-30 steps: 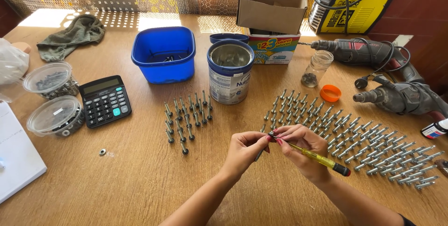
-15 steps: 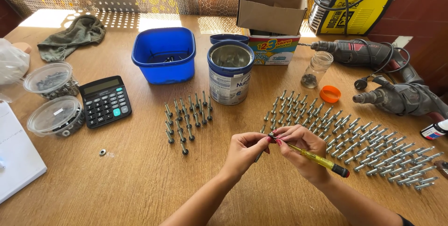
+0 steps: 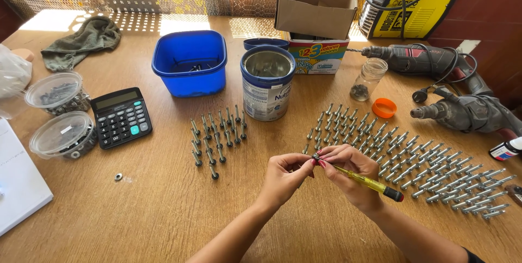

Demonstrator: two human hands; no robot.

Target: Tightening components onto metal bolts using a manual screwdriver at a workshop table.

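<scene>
My right hand (image 3: 350, 173) grips a yellow screwdriver (image 3: 370, 182) with a black end, its tip pointing left toward my left hand (image 3: 285, 177). My left fingertips pinch a small dark fastener (image 3: 315, 158) right at the screwdriver's tip. Both hands hover over the wooden table (image 3: 163, 214), between two groups of bolts. Rows of silvery bolts (image 3: 413, 160) lie to the right of my hands. A smaller cluster of upright dark bolts (image 3: 217, 138) stands to the left.
Behind stand a metal can (image 3: 267, 83), a blue tub (image 3: 190, 67), a cardboard box (image 3: 314, 7), a glass jar (image 3: 367, 78) and an orange lid (image 3: 384, 107). Power drills (image 3: 451, 89) lie right. A calculator (image 3: 120, 116) and two lidded containers (image 3: 60, 116) sit left.
</scene>
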